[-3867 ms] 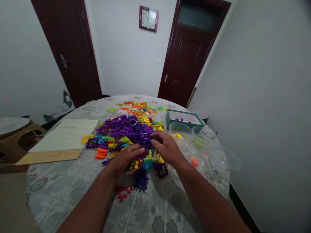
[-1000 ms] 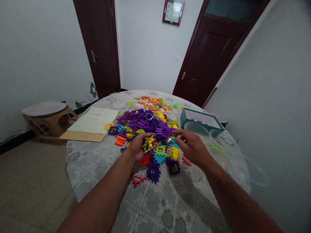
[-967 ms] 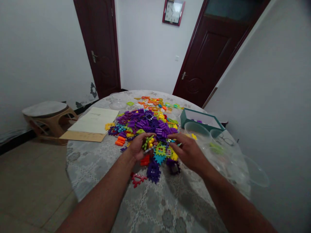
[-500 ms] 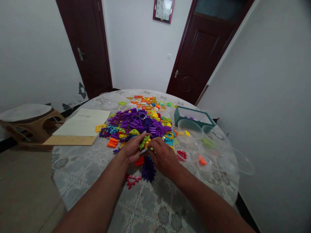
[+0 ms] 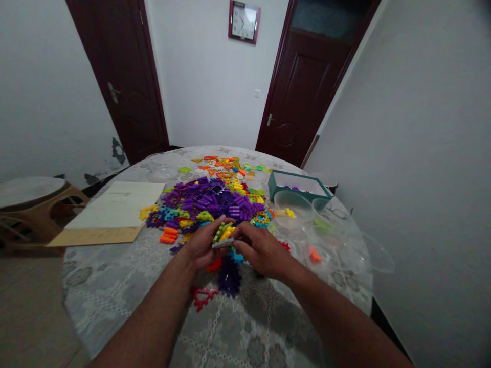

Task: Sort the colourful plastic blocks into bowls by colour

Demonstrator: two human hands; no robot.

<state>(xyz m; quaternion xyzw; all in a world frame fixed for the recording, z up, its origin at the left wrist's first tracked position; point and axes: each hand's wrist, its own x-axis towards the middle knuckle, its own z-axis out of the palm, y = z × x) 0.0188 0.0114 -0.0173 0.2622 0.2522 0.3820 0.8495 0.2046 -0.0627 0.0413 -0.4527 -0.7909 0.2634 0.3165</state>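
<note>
A heap of coloured plastic building pieces (image 5: 215,202), mostly purple, covers the middle of a round table (image 5: 126,286) with a grey patterned cloth. My left hand (image 5: 199,246) is cupped around a small bunch of green and yellow pieces (image 5: 223,235) at the heap's near edge. My right hand (image 5: 260,251) meets it from the right, fingers closed on the same bunch. A purple piece (image 5: 229,278) and a red triangular piece (image 5: 202,296) lie just below my hands.
A teal box (image 5: 297,185) and several clear plastic bowls (image 5: 293,202) holding a few pieces stand at the right. A cream sheet on brown card (image 5: 111,209) lies at the left. A wooden stool (image 5: 30,202) stands left of the table. Two dark doors are behind.
My right hand came in from the right, near the bowls, and closed on the bunch held in my left hand. The view shifted slightly.
</note>
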